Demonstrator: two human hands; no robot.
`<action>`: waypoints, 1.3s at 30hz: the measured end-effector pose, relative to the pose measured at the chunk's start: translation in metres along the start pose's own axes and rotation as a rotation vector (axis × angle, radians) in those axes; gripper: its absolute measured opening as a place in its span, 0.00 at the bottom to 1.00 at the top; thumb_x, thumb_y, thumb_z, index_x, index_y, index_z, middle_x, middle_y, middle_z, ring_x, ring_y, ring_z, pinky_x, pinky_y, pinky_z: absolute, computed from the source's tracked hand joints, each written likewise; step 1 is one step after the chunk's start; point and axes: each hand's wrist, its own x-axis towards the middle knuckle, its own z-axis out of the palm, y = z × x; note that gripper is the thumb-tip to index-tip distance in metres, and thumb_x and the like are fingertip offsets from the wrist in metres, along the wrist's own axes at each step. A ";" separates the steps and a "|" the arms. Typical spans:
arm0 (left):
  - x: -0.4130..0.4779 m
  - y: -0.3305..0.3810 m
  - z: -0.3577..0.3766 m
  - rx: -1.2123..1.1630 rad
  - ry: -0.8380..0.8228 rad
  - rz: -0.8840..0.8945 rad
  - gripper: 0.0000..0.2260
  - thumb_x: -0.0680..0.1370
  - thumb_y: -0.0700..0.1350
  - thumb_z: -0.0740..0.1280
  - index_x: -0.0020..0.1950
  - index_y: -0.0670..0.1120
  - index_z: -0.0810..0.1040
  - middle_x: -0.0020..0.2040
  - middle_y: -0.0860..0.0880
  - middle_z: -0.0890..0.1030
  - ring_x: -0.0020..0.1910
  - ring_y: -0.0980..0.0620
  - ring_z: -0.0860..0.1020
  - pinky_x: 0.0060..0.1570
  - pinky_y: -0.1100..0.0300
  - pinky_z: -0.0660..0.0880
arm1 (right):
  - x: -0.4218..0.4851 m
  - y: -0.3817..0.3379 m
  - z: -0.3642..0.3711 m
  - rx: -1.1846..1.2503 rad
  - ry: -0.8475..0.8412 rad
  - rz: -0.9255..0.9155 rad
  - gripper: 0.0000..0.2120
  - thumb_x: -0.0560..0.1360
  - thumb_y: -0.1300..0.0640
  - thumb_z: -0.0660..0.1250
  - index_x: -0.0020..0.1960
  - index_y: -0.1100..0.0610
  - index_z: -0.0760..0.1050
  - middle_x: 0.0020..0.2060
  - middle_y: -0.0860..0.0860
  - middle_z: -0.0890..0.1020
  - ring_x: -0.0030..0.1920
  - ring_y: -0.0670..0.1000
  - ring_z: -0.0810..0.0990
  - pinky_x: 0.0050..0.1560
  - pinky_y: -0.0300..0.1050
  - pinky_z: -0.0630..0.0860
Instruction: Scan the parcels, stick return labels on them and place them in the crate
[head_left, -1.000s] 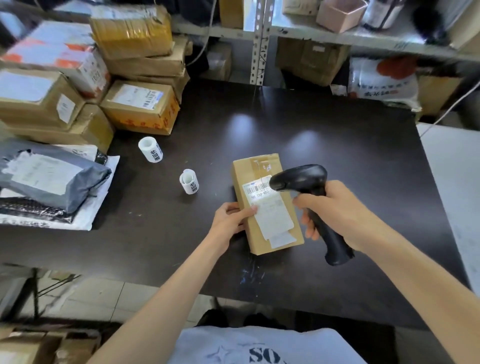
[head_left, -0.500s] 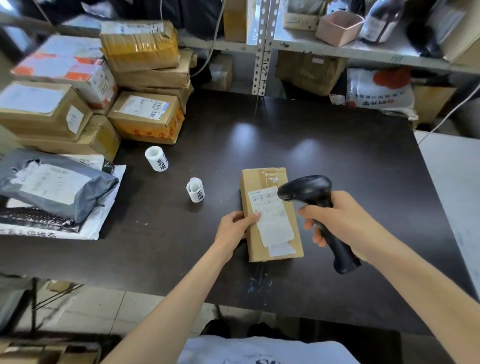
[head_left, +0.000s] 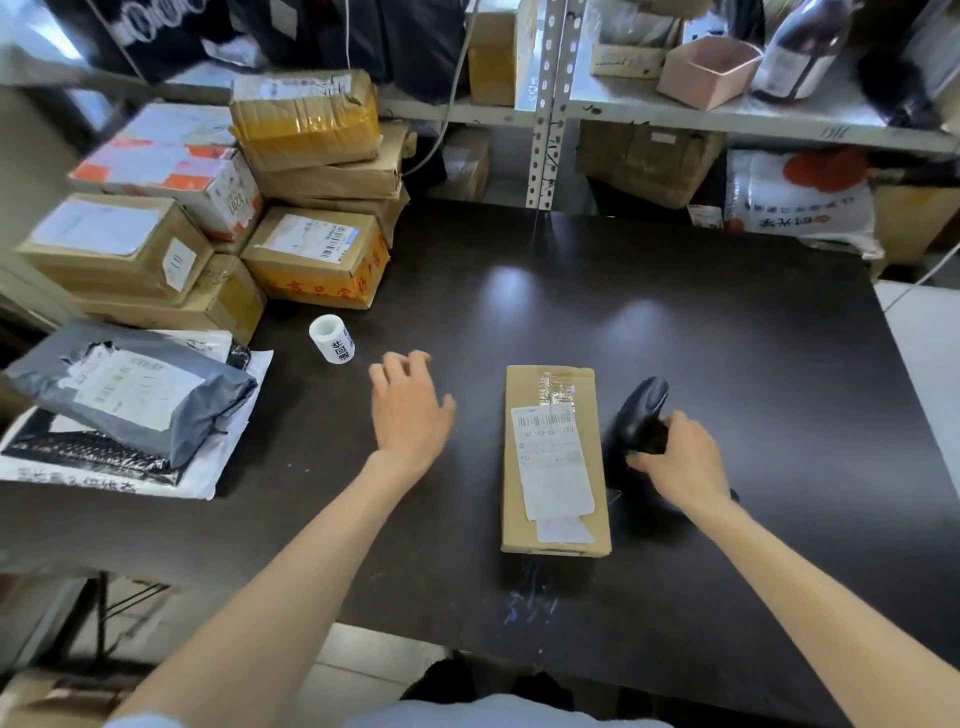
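The dark, glossy surface (head_left: 675, 322) carries a long cardboard box (head_left: 555, 457) lying flat near its front middle, label up. Just right of the box is a black scanner (head_left: 641, 413), gripped by the right hand (head_left: 680, 457). A white label roll (head_left: 332, 338) stands upright further left. Stacked cartons (head_left: 317, 260) fill the far left corner. Nearer, a grey mailer (head_left: 135, 389) lies on a white mailer (head_left: 223, 467) at the left edge.

The right hand (head_left: 675, 460) hides the scanner's (head_left: 641, 410) handle. The left hand (head_left: 410, 410) is blurred at its fingertips (head_left: 418, 358). The print on the parcel (head_left: 553, 462) is too small to read.
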 end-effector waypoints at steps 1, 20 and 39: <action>0.009 -0.006 -0.002 0.113 -0.059 -0.034 0.26 0.74 0.52 0.71 0.68 0.45 0.68 0.63 0.42 0.69 0.63 0.41 0.66 0.60 0.51 0.68 | 0.005 0.004 0.001 -0.067 -0.007 -0.002 0.21 0.70 0.54 0.75 0.57 0.60 0.70 0.53 0.57 0.76 0.54 0.60 0.75 0.49 0.54 0.74; -0.045 0.054 -0.021 -1.169 -0.404 -0.377 0.16 0.73 0.34 0.71 0.60 0.43 0.77 0.55 0.43 0.82 0.56 0.43 0.81 0.57 0.48 0.78 | -0.062 -0.077 0.003 0.457 0.124 -0.442 0.07 0.76 0.59 0.68 0.54 0.56 0.75 0.46 0.47 0.79 0.44 0.43 0.78 0.45 0.37 0.76; -0.063 0.063 -0.035 -1.324 -0.447 -0.377 0.15 0.72 0.43 0.74 0.50 0.34 0.78 0.46 0.39 0.83 0.47 0.43 0.83 0.47 0.55 0.82 | -0.076 -0.085 0.002 0.549 0.118 -0.408 0.10 0.73 0.53 0.74 0.53 0.54 0.84 0.47 0.45 0.85 0.45 0.43 0.82 0.48 0.43 0.81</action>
